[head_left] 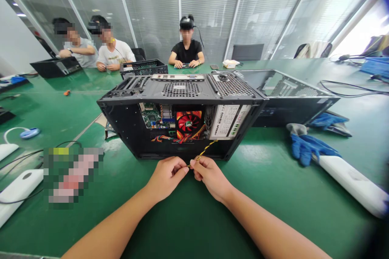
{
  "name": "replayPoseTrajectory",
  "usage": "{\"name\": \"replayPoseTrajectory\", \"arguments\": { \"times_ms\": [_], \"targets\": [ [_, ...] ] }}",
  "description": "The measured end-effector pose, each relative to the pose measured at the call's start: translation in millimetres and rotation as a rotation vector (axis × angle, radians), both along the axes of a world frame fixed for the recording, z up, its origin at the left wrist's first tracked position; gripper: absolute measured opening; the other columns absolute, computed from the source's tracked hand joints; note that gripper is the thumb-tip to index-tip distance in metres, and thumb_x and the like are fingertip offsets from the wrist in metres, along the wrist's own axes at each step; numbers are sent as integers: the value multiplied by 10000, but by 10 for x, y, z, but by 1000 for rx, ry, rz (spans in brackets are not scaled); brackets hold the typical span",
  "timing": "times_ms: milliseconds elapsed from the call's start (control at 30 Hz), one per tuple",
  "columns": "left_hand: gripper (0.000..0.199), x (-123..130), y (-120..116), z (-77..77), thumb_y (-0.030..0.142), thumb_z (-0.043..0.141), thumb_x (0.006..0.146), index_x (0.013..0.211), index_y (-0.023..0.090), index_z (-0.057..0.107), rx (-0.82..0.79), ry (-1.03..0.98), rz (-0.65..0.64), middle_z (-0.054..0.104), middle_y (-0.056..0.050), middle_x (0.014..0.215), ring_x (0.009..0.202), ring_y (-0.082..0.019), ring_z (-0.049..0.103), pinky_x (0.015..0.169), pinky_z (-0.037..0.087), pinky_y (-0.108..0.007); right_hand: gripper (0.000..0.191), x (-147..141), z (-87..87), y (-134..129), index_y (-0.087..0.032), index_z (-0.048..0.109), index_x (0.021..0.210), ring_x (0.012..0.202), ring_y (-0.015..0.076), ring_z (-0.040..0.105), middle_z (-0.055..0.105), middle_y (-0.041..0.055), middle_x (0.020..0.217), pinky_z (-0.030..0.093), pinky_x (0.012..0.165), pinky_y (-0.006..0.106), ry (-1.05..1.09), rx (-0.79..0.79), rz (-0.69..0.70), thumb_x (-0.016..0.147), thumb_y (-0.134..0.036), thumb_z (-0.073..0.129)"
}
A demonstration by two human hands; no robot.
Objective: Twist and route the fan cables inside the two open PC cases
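Note:
A yellow-and-black twisted cable (pixel 208 146) runs out of the open side of a black computer case (pixel 121 129). My left hand (pixel 168 176) pinches its near end. Close beside it, my right hand (pixel 209 174) pinches the same cable a little further along. Both hands are just in front of the case's lower edge. Inside the case I see a red-and-black fan (pixel 188 123), a green circuit board (pixel 150 115), bundled coloured wires (pixel 182 139) and a power supply (pixel 226 121) with a white label. The cable's tip is hidden by my fingers.
Blue gloves (pixel 310 145) and a white power bank-like block (pixel 354 180) lie at right. Another open case (pixel 288 109) stands behind them. White blocks with black cables (pixel 22 188) and a blurred-out item (pixel 74 176) are at left. Several people sit across the green table (pixel 264 178).

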State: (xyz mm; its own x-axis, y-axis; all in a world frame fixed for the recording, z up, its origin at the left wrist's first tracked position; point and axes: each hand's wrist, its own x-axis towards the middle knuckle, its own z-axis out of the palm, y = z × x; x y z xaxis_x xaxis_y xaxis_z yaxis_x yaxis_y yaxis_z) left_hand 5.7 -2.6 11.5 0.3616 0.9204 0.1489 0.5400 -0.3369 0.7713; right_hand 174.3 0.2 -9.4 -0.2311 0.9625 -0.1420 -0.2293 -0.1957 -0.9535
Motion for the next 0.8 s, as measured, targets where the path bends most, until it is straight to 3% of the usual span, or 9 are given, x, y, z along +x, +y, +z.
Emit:
{"name": "replayPoseTrajectory", "arguments": {
  "times_ms": [133,300,400,533,600,667,800],
  "targets": [
    [122,-30,-27,5,274,545,895,861,182,618,264,137,-46,598,-14,777,693,-126,566,646,437,-241,417,-9,-10,5,-168,542,644,475,78,362,441,-46,539,275,496,260,11,-34,-35,757,-549,665],
    [196,-44,-41,-7,262,448,946,898,181,620,317,196,-42,595,-31,798,717,-140,565,681,434,-263,411,-5,-23,6,-175,513,637,467,78,361,427,-58,513,272,491,259,-39,-11,-37,748,-533,682],
    [219,-20,-28,-8,268,433,949,851,179,608,204,139,-21,601,-17,758,690,-134,578,656,432,-252,398,-1,-34,8,-172,523,643,470,76,351,425,-60,511,265,489,256,-53,-9,-36,737,-520,693],
    [268,11,9,-20,313,415,945,779,165,564,-186,-54,-15,588,19,657,508,-98,568,522,413,-216,397,3,-36,9,-174,499,623,473,71,335,417,-63,514,245,485,252,-43,-14,-22,732,-496,705],
    [270,11,22,-18,332,418,940,784,161,556,-303,-115,-21,586,22,649,479,-96,563,495,407,-213,396,5,-30,8,-173,500,626,468,69,332,413,-66,508,240,483,252,-39,-15,-14,740,-495,699],
    [251,3,21,-1,330,442,932,791,162,563,-247,-102,-25,574,24,647,508,-100,563,509,409,-215,394,6,-19,7,-170,511,634,463,71,341,420,-64,504,248,484,253,-31,-14,-13,751,-502,688],
    [171,-20,-15,41,277,489,922,830,175,591,121,14,-41,584,1,734,664,-118,564,626,430,-234,408,9,-1,6,-171,509,622,457,70,344,428,-59,496,254,482,252,18,-24,-16,761,-515,679]
  ]
}}
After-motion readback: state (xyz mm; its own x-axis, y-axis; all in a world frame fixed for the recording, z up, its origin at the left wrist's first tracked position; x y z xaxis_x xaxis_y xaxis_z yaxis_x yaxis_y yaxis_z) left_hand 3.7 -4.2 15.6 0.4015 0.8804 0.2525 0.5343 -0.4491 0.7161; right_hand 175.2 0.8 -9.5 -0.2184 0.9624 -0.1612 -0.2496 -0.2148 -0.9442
